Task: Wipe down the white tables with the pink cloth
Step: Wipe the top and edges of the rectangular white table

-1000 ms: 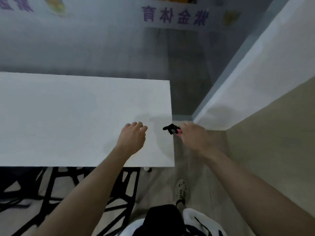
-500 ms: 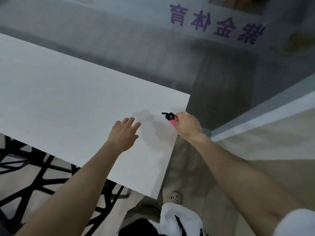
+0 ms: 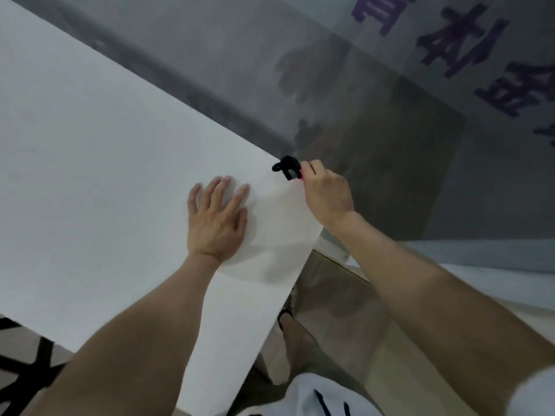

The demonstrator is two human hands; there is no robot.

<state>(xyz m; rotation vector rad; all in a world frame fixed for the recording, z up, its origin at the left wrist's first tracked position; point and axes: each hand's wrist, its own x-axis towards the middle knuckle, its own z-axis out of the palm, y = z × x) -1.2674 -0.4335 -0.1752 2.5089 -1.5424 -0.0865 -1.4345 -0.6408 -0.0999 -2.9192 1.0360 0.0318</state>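
1. Across the left side of the room, the white table (image 3: 90,145) is stretching away at a slant. Its top is filling most of what I am seeing, and its far right corner is lying just by the person's right hand.
2. Behind it, a grey glass wall (image 3: 375,85) is running along the far edge. It is carrying large purple characters (image 3: 450,46) at the upper right and giving back a dim reflection.
3. Below the table's right edge, the beige floor (image 3: 345,310) is showing. A black frame (image 3: 18,370) is peeking out at the lower left, and a shoe (image 3: 288,307) is standing just beside that edge.
4. The left hand (image 3: 214,220) is lying palm down on the tabletop near the far right corner, its fingers straight, slightly spread and holding nothing.
5. The right hand (image 3: 326,195) is sitting at the corner itself with its fingers curled tight, gripping the pink cloth; I cannot tell whether the fist is touching the tabletop.
6. A small black looped piece (image 3: 286,171) is sticking out of that fist over the table's corner; it is too blurred for me to tell what it is.
7. The pink cloth (image 3: 302,177) is showing only as a thin sliver between the black piece and the curled fingers, right at the table's far right corner. The rest is being hidden inside the hand.
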